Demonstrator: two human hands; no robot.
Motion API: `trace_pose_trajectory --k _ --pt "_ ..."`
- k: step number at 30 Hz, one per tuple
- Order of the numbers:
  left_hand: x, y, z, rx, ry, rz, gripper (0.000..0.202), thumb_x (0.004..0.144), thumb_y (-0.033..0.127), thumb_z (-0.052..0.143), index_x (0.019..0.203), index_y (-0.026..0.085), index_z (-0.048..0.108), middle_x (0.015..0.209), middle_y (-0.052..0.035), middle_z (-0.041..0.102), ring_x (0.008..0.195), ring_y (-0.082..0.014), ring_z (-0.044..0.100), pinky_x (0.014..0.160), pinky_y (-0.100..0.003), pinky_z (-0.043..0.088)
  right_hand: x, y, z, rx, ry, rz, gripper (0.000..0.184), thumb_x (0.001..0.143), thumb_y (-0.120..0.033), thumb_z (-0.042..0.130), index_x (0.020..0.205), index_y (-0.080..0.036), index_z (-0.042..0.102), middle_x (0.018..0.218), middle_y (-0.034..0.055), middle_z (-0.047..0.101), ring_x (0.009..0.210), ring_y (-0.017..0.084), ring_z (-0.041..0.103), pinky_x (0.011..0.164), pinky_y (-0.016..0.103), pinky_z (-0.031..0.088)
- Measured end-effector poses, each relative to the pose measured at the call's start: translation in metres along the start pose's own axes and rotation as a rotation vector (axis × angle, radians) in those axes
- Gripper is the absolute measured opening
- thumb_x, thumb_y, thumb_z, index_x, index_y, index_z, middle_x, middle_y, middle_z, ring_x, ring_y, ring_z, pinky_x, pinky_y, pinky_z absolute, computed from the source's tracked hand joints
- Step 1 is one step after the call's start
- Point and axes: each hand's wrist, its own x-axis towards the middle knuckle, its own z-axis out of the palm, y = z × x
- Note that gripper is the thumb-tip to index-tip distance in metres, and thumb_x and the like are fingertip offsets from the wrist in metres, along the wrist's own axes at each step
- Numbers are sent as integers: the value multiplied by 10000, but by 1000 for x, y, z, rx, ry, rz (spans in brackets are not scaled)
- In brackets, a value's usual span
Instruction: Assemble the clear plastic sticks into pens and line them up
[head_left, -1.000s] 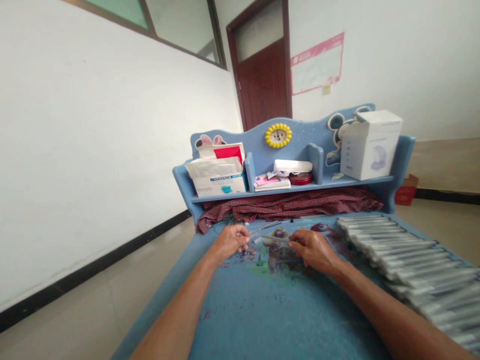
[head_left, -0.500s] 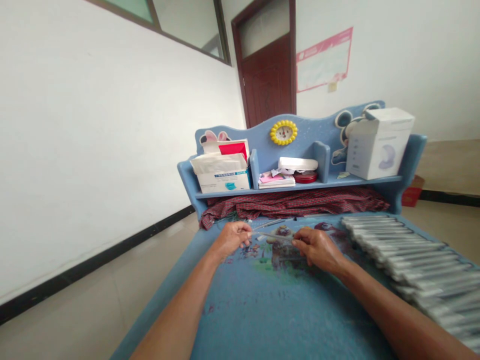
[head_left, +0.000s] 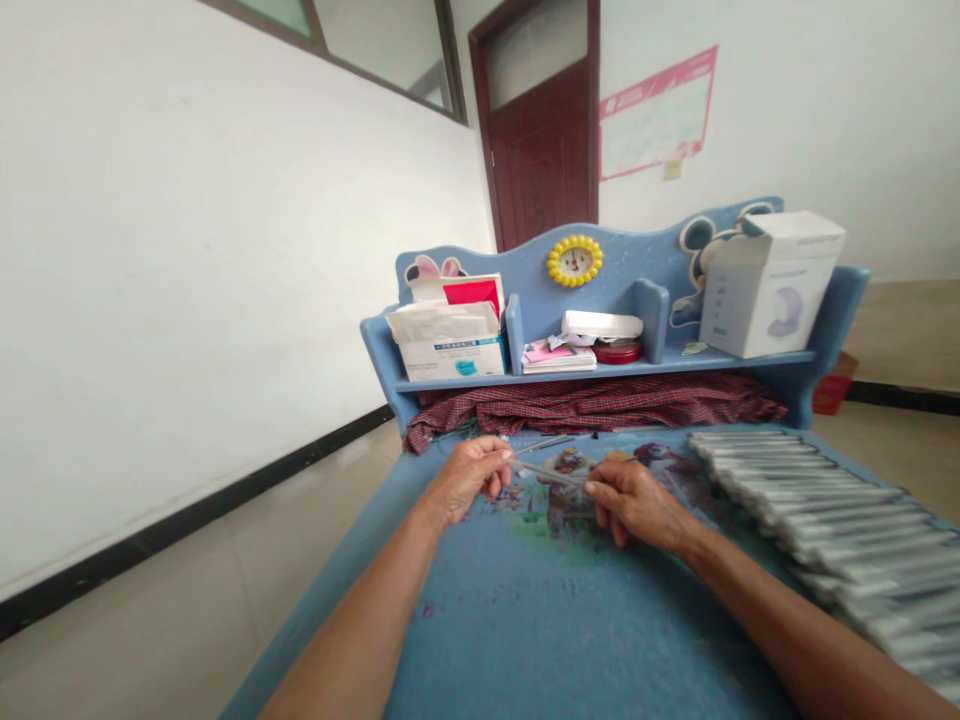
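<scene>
A thin grey tube point(head_left: 550, 473), which looks like a pen refill, stretches between my two hands above the blue desk point(head_left: 525, 620). My left hand point(head_left: 480, 472) pinches its left end between thumb and fingers. On the other end, the thumb and forefinger of my right hand point(head_left: 626, 498) are closed. A few slim dark rods point(head_left: 544, 444) lie on the desk just beyond my left hand. To the right of my right arm is a long stack of pen-like sticks point(head_left: 817, 520), grey and white, laid side by side and blurred toward the near end.
A blue shelf point(head_left: 465, 384) rises at the desk's back, with a mask box point(head_left: 450, 350), papers point(head_left: 559, 362), a red round tin point(head_left: 617, 351) and a white carton point(head_left: 772, 290). Folded red checked cloth point(head_left: 592, 402) lies beneath it. A white wall point(head_left: 187, 250) stands on the left.
Both hands keep hold of the thin tube and have barely moved. The whole view has shifted slightly.
</scene>
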Motion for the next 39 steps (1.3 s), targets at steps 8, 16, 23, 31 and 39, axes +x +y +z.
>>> trace_pose_trajectory --k 8,16,23,31,39 --pt "-3 7 7 -119 75 59 236 683 343 609 749 141 506 483 39 545 322 -37 390 359 -165 313 -4 -7 14 6 133 -44 288 835 -385 389 634 -183 431 467 -58 483 303 66 445 319 173 290" --pt "-5 9 12 -120 87 72 229 698 359 593 722 148 507 510 36 546 347 -39 402 372 -170 342 -6 -7 18 -11 200 -96 296 842 -384 381 618 -194 417 477 -44 479 302 76 448 311 187 286" --pt "-6 15 11 -91 109 104 229 699 369 581 713 153 506 511 43 548 343 -53 427 368 -183 351 0 -5 17 -117 189 -97 285 862 -360 351 652 -189 441 511 -38 488 353 75 459 361 182 328" --pt "-3 16 29 31 6 96 217 731 362 564 718 148 528 533 28 573 344 -62 451 364 -180 330 3 -20 10 -731 236 -271 208 849 -299 418 792 -191 585 734 25 630 700 135 573 611 215 363" --pt "-6 24 29 5 -30 95 299 735 443 540 765 146 553 548 5 595 345 -72 451 361 -190 322 -10 -58 -25 -1099 213 -197 239 858 -237 365 933 -202 589 898 66 645 785 174 590 643 245 376"
